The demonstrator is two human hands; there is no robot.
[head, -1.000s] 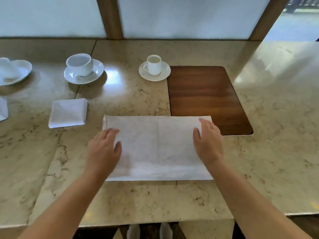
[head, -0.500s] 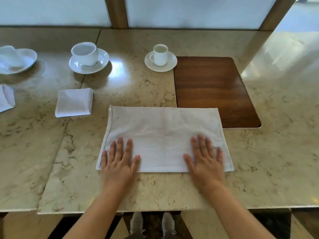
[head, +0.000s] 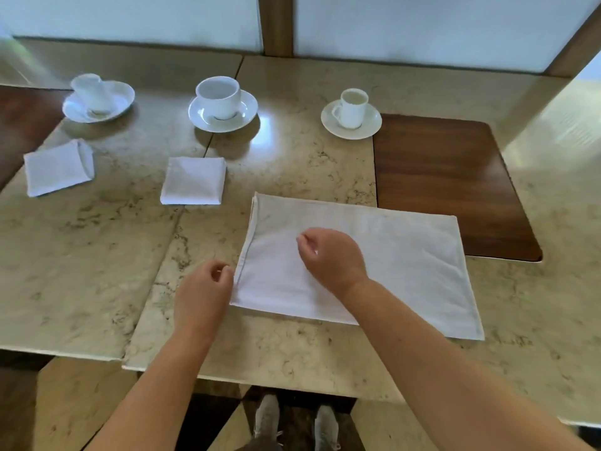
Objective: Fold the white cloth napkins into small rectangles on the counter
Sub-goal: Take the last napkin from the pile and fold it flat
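A white napkin (head: 400, 268), folded into a wide rectangle, lies flat on the marble counter (head: 292, 164), its far right corner over a dark wooden inlay (head: 448, 177). My left hand (head: 203, 288) sits at the napkin's near left edge with curled fingers, fingertips at the hem; whether they pinch it is unclear. My right hand (head: 330, 255) hovers over the left half of the napkin, fingers curled, with nothing visibly held. Two napkins folded small lie to the left: one (head: 193, 181) nearby, another (head: 58, 167) farther left.
Three white cups on saucers stand along the back: left (head: 94, 96), middle (head: 218, 99) and right (head: 353, 109). A second wooden patch (head: 19, 125) shows at the far left. The counter's front edge (head: 260, 375) runs just below my forearms.
Both hands have lifted from pressing flat on the napkin's near edge. They moved left and curled their fingers, the left to the hem, the right over the left half. The view shifted left.
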